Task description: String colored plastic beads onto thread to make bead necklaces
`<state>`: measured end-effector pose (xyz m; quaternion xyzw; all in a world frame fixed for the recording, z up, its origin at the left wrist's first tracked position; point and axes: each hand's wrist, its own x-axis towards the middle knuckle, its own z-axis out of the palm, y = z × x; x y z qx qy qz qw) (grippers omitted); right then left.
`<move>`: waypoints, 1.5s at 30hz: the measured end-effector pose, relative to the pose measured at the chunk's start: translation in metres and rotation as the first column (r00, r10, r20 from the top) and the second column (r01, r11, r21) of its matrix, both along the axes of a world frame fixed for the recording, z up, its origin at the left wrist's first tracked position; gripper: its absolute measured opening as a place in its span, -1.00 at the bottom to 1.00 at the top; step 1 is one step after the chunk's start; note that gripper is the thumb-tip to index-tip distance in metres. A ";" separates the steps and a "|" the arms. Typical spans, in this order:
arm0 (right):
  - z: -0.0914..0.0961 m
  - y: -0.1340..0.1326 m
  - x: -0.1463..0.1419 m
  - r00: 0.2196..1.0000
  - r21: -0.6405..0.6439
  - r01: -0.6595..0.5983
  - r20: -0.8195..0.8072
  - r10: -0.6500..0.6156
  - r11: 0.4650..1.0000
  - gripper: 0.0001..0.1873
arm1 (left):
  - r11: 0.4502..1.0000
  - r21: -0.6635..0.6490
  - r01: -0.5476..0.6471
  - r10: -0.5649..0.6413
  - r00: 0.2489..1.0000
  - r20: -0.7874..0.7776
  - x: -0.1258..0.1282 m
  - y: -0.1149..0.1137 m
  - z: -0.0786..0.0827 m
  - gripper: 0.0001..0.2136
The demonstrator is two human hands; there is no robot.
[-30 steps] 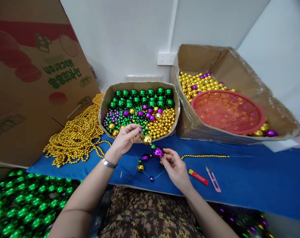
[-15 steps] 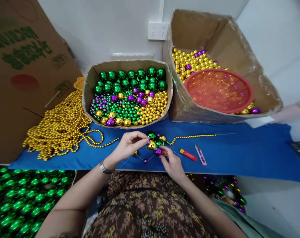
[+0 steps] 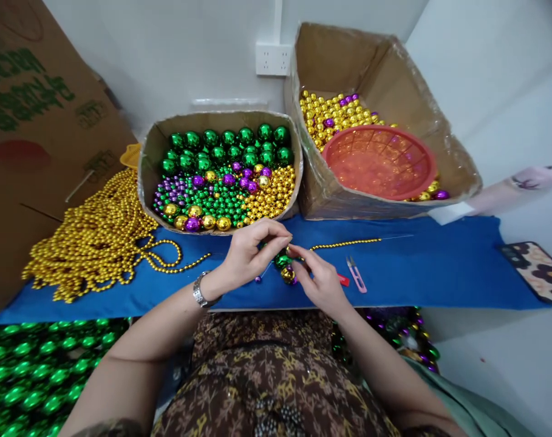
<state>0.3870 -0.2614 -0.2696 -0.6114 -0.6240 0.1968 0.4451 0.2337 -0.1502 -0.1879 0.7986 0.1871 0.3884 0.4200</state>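
My left hand (image 3: pixel 251 252) and my right hand (image 3: pixel 319 280) meet over the blue cloth (image 3: pixel 439 270), both pinched on a short cluster of strung beads (image 3: pixel 285 267) with green, gold and purple balls. A thin thread hangs from the cluster with a small purple bead (image 3: pixel 257 280) on it. Just beyond my hands stands an open cardboard box of mixed beads (image 3: pixel 221 182) in green, purple and gold. A strand of small gold beads (image 3: pixel 344 244) runs rightward from the cluster along the cloth.
A heap of gold bead strands (image 3: pixel 93 243) lies at left. A larger carton (image 3: pixel 380 121) at right holds gold beads and a red plastic basket (image 3: pixel 378 161). Pink thread snips (image 3: pixel 356 274) and a red tool (image 3: pixel 344 280) lie by my right hand. Green bead strands (image 3: pixel 30 370) fill the lower left. A patterned phone (image 3: pixel 535 270) sits far right.
My hands have drawn together near the table's front edge, gathering the strung beads into a tight cluster. The view has tilted down and shifted right.
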 end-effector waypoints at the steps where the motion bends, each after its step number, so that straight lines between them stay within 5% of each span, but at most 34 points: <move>1: 0.004 0.003 -0.002 1.000 -0.001 -0.023 -0.016 0.023 1.000 -0.70 | 1.000 -0.019 -0.007 0.008 1.000 0.023 0.002 0.000 0.007 -0.89; 5: 0.008 0.007 -0.004 0.989 -0.057 -0.063 -0.140 0.054 0.996 -0.73 | 0.979 -0.188 -0.077 0.108 0.981 0.163 0.002 0.000 0.014 -0.87; 8: 0.012 0.007 -0.001 0.978 -0.056 0.000 -0.210 -0.012 0.998 -0.69 | 0.961 -0.273 0.035 0.018 0.981 0.191 0.003 -0.003 -0.015 -0.72; 10: 0.018 0.008 0.000 0.967 -0.040 0.020 -0.253 -0.030 0.999 -0.66 | 0.957 -0.218 0.189 -0.188 0.982 0.023 0.008 -0.007 -0.045 -0.56; 12: 0.024 0.009 0.000 0.961 -0.021 0.012 -0.276 -0.017 1.000 -0.67 | 0.939 -0.151 0.308 -0.329 0.933 -0.144 0.016 -0.013 -0.074 -0.65; 17: 0.036 0.004 0.013 0.917 -0.013 0.090 -0.389 -0.088 0.996 -0.71 | 0.905 0.073 0.419 -0.349 0.830 -0.436 0.027 -0.027 -0.109 -0.78; 23: 0.045 -0.003 0.050 0.757 0.080 0.372 -0.603 -0.252 0.925 -0.73 | 0.821 0.439 0.363 0.094 0.674 -0.733 0.005 -0.024 -0.106 -0.84; 29: 0.062 -0.003 0.086 0.605 0.220 0.623 -0.743 -0.285 0.751 -0.67 | 0.820 0.465 0.334 0.278 0.478 -0.833 -0.028 -0.007 -0.103 -0.86; 34: 0.075 -0.003 0.107 0.606 0.351 0.724 -0.735 -0.304 0.594 -0.66 | 0.800 0.537 0.269 0.455 0.311 -0.834 -0.059 0.004 -0.096 -0.78; 40: 0.072 0.002 0.090 0.643 0.334 0.664 -0.712 -0.283 0.669 -0.68 | 0.753 0.639 0.158 0.623 0.142 -0.769 -0.090 0.022 -0.074 -0.76; 42: 0.069 0.003 0.085 0.650 0.322 0.656 -0.700 -0.296 0.682 -0.68 | 0.753 0.640 0.151 0.618 0.171 -0.768 -0.091 0.018 -0.071 -0.78; 45: 0.068 0.005 0.084 0.650 0.343 0.664 -0.704 -0.286 0.665 -0.70 | 0.763 0.599 0.244 0.504 0.356 -0.787 -0.084 0.004 -0.081 -0.59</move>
